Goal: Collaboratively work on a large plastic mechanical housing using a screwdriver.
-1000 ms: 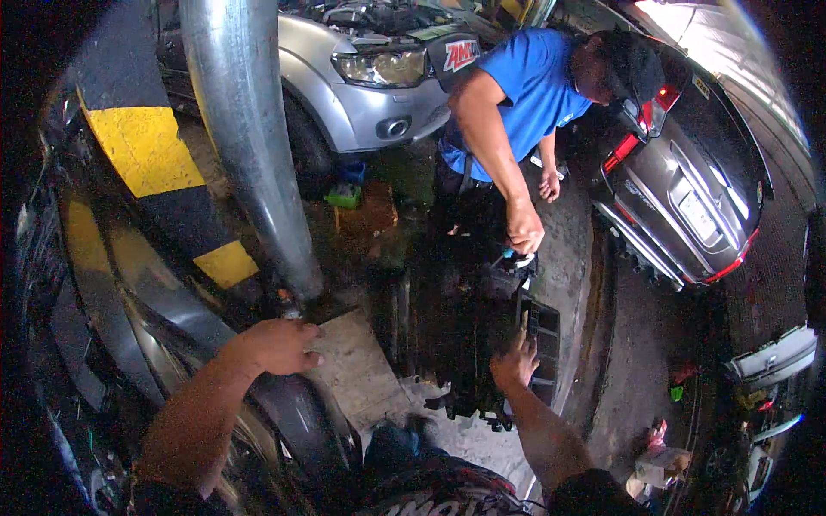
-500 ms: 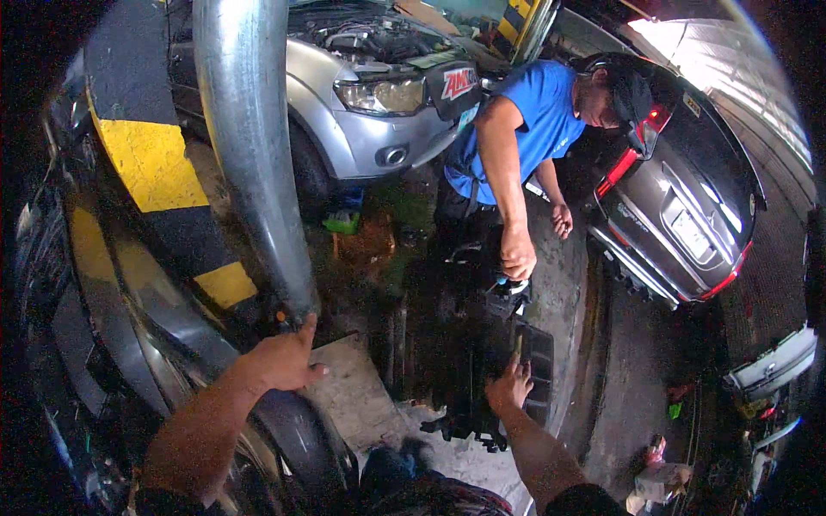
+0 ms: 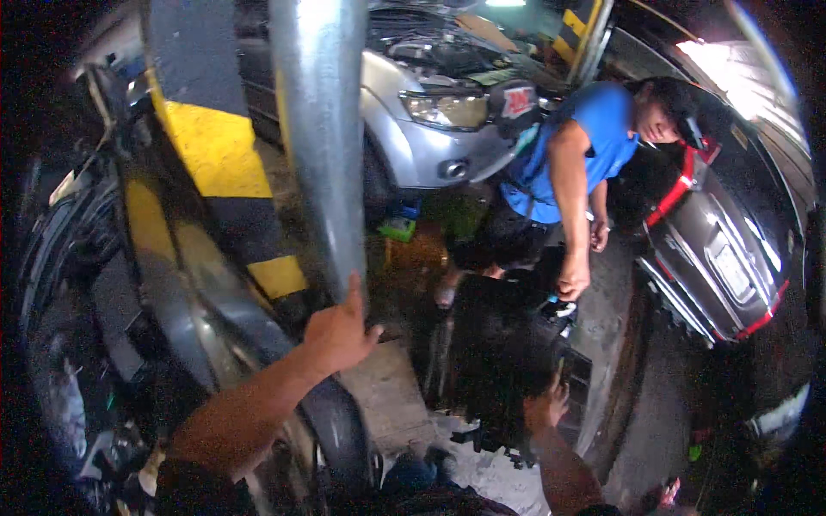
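Observation:
My left hand (image 3: 341, 331) is open, index finger extended against or just in front of the lower part of a tall metal pole (image 3: 320, 155). A dark curved car body panel (image 3: 202, 292) lies beside my left forearm. My right hand (image 3: 544, 402) has its fingers curled on the edge of a large black plastic part (image 3: 482, 361) with a slatted section. A co-worker in a blue shirt (image 3: 559, 172) leans over the far end of that part, one hand (image 3: 573, 279) gripping a small blue-and-dark object, too blurred to identify.
A silver car (image 3: 400, 155) with its hood up stands behind the pole. A dark car (image 3: 723, 258) is at right. A yellow-and-black painted column (image 3: 206, 150) rises at left. A flat board (image 3: 391, 400) lies below the pole, and a green container (image 3: 396, 228) sits beyond.
The whole view has shifted right and slightly down. My left hand has risen along the pole with its index finger straightened. The co-worker's head has turned slightly toward me.

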`<state>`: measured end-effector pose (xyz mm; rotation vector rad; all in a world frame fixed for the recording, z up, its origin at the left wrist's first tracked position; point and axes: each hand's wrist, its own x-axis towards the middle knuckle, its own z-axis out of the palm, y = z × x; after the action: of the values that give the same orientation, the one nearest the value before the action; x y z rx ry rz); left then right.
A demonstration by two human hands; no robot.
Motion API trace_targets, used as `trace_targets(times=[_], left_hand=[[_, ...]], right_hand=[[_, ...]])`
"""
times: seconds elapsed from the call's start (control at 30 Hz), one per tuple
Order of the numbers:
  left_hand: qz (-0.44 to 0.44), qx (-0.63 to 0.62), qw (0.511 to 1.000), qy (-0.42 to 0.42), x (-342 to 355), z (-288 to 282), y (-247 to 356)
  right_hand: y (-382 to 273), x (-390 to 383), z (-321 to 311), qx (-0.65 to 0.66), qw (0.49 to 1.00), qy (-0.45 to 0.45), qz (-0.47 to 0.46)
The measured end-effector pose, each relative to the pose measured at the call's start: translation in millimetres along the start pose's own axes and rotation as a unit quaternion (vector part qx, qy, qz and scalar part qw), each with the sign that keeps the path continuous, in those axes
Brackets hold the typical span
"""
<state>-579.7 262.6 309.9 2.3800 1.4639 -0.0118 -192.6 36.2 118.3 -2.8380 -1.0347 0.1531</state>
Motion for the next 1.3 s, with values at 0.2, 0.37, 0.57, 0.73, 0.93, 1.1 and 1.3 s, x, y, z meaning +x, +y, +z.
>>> trace_targets(times=[0.2, 0.37, 0.57, 0.73, 0.93, 1.1, 1.3], left_hand=[[0.084, 0.005, 0.989, 0.122, -15.1, -10.8, 19.8], [0.242, 0.019, 0.945, 0.219, -43.1, -33.7, 53.8], [0.298, -0.042, 0.908, 0.292, -69.6, -63.3, 76.5], [0.176, -0.042, 0.953, 0.241, -43.5, -53.6, 51.3], [-0.044, -0.020, 0.988, 0.144, 3.9, -14.2, -19.8], [0.014, 0.012, 0.995, 0.102, 8.7, 7.0, -15.2], [0.024, 0.032, 0.995, 0.089, 7.9, 2.2, -5.6]], right_hand=[[5.4, 5.0, 9.5, 0.008, 1.000, 0.008, -0.006], [7.9, 5.4, 9.1, -0.029, 0.999, 0.019, -0.005], [12.0, 8.1, 9.7, -0.072, 0.997, -0.021, 0.011], [15.0, 8.1, 7.1, 0.001, 0.999, -0.040, -0.022], [8.3, 11.3, -1.9, -0.016, 0.999, -0.043, -0.002], [-51.8, -4.3, -43.2, 0.089, 0.972, 0.001, -0.217], [-222.3, -57.3, -115.5, 0.059, 0.924, -0.152, -0.345]])
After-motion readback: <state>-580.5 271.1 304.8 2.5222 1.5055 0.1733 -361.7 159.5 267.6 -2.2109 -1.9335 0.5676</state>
